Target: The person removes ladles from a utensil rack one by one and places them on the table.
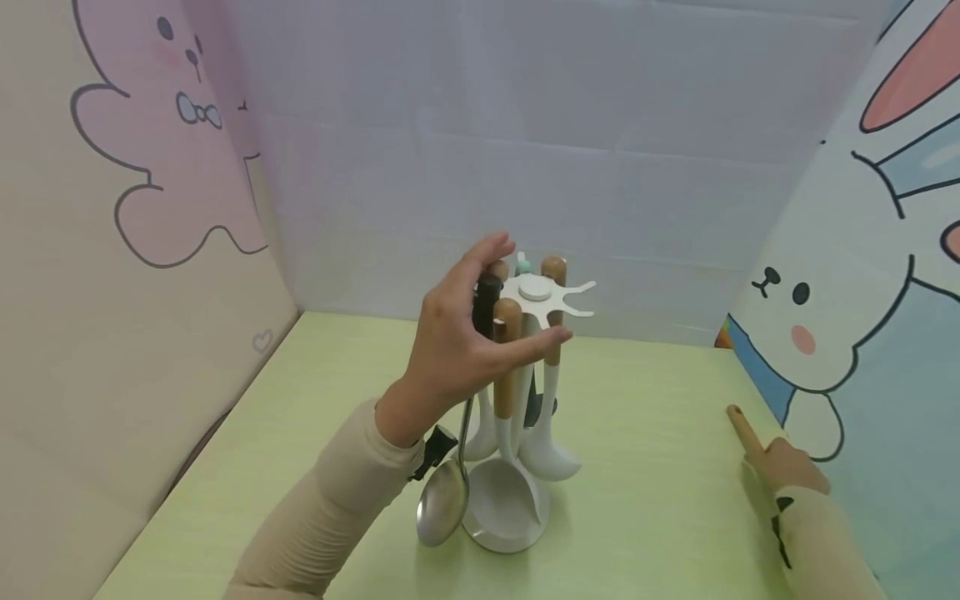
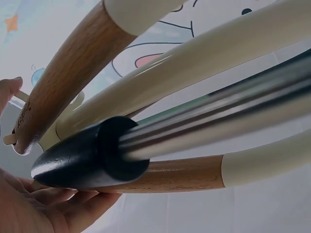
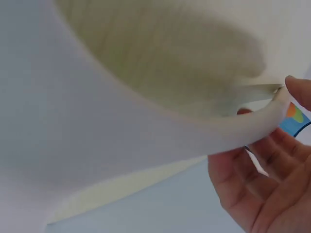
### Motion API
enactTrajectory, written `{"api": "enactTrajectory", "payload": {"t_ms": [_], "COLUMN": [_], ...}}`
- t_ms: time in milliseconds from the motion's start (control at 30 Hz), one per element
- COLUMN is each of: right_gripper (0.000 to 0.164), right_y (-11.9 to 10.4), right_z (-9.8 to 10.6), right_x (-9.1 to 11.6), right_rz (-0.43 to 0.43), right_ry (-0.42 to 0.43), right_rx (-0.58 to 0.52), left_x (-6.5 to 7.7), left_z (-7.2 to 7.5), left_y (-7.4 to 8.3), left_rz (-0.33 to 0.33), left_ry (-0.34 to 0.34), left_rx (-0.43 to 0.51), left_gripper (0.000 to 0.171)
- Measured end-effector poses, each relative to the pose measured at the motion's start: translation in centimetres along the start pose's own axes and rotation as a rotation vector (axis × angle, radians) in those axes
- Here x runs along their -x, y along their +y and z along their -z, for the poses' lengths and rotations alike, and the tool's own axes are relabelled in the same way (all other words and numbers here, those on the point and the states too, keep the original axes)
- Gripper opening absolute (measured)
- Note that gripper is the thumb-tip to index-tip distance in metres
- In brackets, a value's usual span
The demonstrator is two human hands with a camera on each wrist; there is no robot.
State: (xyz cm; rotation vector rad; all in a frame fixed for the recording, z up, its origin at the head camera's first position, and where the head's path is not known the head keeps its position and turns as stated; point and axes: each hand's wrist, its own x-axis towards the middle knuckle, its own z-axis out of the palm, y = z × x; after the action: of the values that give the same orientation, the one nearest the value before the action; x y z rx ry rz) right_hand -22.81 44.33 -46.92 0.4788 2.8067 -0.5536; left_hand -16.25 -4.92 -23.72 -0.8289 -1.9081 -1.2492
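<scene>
My left hand (image 1: 450, 325) reaches around the top of a white utensil rack (image 1: 577, 312), thumb and fingers spread wide apart. Between them hang the black handle (image 1: 486, 308) of a steel spoon (image 1: 442, 504) and a wooden handle (image 1: 507, 375). In the left wrist view, fingers (image 2: 92, 208) lie against the underside of the black handle (image 2: 73, 160). At the far right, low near the wall, my right hand (image 1: 787, 467) grips a wooden-handled utensil (image 1: 742, 425), its handle end projecting forward. The right wrist view shows the utensil's pale part (image 3: 233, 131) between thumb and fingers.
Several white utensils with wooden handles hang on the rack, among them a ladle (image 1: 551, 458). The rack's round base (image 1: 506, 537) stands on the pale green tabletop (image 1: 645, 467). Printed walls close in the left, back and right sides.
</scene>
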Motion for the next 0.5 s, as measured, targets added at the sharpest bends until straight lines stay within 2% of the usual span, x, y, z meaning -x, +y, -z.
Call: {"api": "enactTrajectory", "payload": {"t_ms": [133,267,400,500], "right_gripper": [0.115,0.106,0.085,0.071], "right_y": [-0.9,-2.1,-4.3,-6.6], "right_z": [0.7,1.8,2.6,2.9], "right_x": [0.4,0.3,0.8,1.5], "right_rz": [-0.019,0.044,0.173,0.301], "right_ry": [0.098,0.173,0.239,0.309], "right_rx": [0.006,0.005,-0.061,-0.133], "left_x": [0.0,0.0,-0.1,-0.1], "left_z": [-0.1,-0.1,-0.1,-0.2], "left_y": [-0.1,-0.2,-0.3,-0.3], "left_rz": [-0.022,-0.037,-0.033,-0.019], "left_ry": [0.004,0.003,-0.005,-0.006], "left_rx": [-0.011,-0.003,0.015,0.039], "left_gripper": [0.088,0.084,0.082,0.082]}}
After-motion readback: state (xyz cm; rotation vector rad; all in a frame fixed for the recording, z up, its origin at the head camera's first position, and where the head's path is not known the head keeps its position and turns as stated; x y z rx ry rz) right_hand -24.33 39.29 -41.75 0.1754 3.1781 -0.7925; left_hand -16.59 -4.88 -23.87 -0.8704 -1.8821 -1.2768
